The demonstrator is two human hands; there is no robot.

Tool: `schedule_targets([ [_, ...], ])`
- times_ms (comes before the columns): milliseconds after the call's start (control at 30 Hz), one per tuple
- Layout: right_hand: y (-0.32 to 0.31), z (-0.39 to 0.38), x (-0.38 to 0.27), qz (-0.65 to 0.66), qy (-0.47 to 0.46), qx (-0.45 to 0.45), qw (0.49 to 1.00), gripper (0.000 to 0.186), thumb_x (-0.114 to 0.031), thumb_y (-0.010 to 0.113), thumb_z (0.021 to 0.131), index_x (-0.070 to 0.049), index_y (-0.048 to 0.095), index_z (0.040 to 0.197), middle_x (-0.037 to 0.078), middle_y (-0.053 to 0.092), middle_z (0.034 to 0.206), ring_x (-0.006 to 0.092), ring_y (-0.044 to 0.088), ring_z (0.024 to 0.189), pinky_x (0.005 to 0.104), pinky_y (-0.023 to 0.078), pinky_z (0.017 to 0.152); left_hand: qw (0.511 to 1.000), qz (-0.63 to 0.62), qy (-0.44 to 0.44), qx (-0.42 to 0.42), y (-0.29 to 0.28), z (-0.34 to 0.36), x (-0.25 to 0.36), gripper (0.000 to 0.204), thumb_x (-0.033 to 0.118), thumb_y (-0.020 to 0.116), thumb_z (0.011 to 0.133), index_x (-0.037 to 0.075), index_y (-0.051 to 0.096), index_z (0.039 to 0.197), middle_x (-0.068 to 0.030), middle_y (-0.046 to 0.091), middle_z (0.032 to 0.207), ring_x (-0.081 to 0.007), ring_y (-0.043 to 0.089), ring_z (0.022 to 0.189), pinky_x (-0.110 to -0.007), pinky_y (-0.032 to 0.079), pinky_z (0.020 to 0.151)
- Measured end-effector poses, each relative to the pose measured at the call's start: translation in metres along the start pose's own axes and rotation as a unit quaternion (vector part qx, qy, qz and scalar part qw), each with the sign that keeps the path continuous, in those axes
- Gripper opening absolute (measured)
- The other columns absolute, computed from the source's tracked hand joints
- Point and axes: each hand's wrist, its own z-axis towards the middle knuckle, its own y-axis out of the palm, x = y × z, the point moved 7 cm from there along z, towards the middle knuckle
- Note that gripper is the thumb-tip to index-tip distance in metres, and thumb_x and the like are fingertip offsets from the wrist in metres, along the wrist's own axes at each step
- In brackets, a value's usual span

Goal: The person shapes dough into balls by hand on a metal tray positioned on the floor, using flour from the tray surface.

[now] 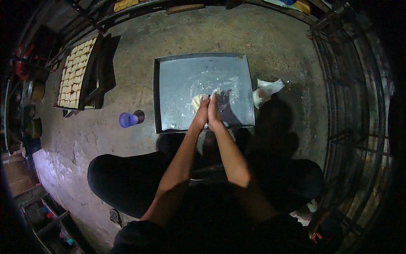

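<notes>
A wide, shallow metal tray (177,76) lies on the floor in front of me, smeared with white flour or dough residue. My left hand (202,113) and my right hand (214,113) are side by side over its near middle, palms facing and pressed close. Pale yellowish dough (196,101) bulges out beside the fingers of the left hand, which close on it. At the right fingertips there is a small whitish bit. What lies between the palms is hidden.
To the left, a tray of pale dough pieces (75,76) in rows. A blue-purple cup (127,120) stands nearer. A crumpled white plastic bag (267,91) touches the metal tray's right side. Dark metal racks (359,110) line the right; a partitioned crate (53,222) is at lower left.
</notes>
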Motion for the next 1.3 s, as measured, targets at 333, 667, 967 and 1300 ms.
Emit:
schedule_targets([
  [333,0.014,-0.014,0.003,0.024,-0.033,-0.022,0.999,0.087,-0.067,0.024,0.097,-0.003,0.012,0.155,0.014,0.013,0.162,0.0256,0.013,0.149,0.0372,0.014,0.119,0.974,-0.072,0.088,0.194,-0.021,-0.024,0.01,0.025,0.011,0.048,0.098,-0.004,0.061,0.113,-0.0131,0.065,0.106,-0.0203,0.062,0.095,-0.034,0.049,0.083],
  [667,0.024,0.0,0.032,-0.035,-0.041,-0.029,0.998,0.083,-0.062,0.026,0.1,0.0,0.016,0.154,0.014,0.015,0.161,0.0243,0.014,0.149,0.036,0.014,0.119,0.987,0.143,0.039,0.07,-0.052,0.029,-0.026,0.024,0.018,0.052,0.095,-0.001,0.064,0.103,-0.0159,0.067,0.095,-0.0275,0.064,0.089,-0.041,0.051,0.075],
  [967,0.037,-0.044,-0.008,-0.161,-0.146,0.18,0.959,0.059,-0.044,0.033,0.101,0.003,0.057,0.127,0.028,0.06,0.122,0.0379,0.056,0.117,0.0437,0.04,0.1,0.918,0.304,0.125,0.22,-0.1,0.064,-0.035,0.048,0.035,0.049,0.1,-0.009,0.066,0.09,-0.0248,0.069,0.084,-0.0331,0.067,0.074,-0.043,0.049,0.067],
  [1300,0.046,-0.025,-0.023,-0.014,-0.089,0.099,0.991,0.064,-0.054,0.036,0.099,-0.002,0.044,0.138,0.019,0.051,0.137,0.0294,0.048,0.125,0.0414,0.036,0.104,0.998,-0.041,-0.045,-0.023,-0.065,0.046,-0.024,0.068,0.056,0.027,0.103,0.002,0.049,0.137,-0.0145,0.056,0.13,-0.0246,0.052,0.118,-0.036,0.039,0.103],
])
